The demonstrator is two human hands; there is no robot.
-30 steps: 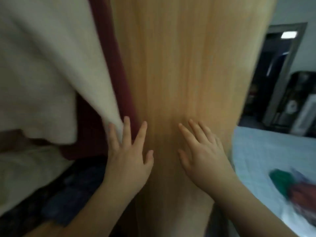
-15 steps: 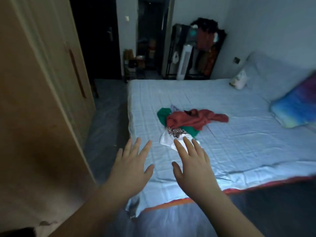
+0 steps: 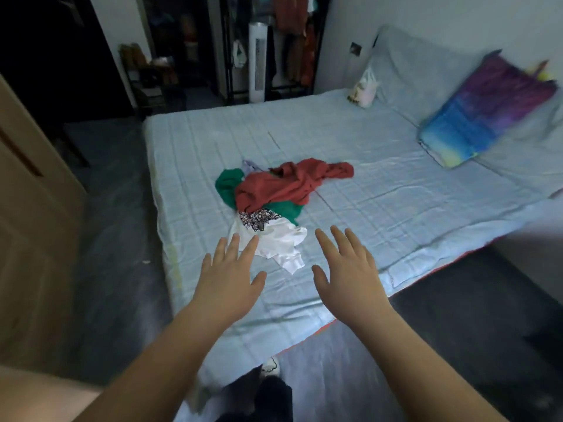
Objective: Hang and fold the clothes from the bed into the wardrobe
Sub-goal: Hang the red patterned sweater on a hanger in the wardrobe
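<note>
A small heap of clothes lies in the middle of the bed (image 3: 396, 214): a red garment (image 3: 283, 184) on top, a green one (image 3: 228, 184) under it, and a white one with a black pattern (image 3: 274, 236) nearest me. My left hand (image 3: 228, 278) and my right hand (image 3: 347, 269) hover side by side over the near part of the bed, palms down, fingers straight and spread, holding nothing. The left fingertips overlap the white garment's edge in view. The wooden wardrobe door (image 3: 30, 226) stands at the left.
A colourful pillow (image 3: 484, 111) and a small white bag (image 3: 365, 86) lie at the head of the bed. A clothes rack (image 3: 292, 41) and a white tower fan (image 3: 257, 62) stand behind. Dark floor runs between wardrobe and bed. My foot (image 3: 269, 367) shows below.
The view swung from the wardrobe door to the bed. Both hands left the door, stayed open, and now reach closer to the clothes heap.
</note>
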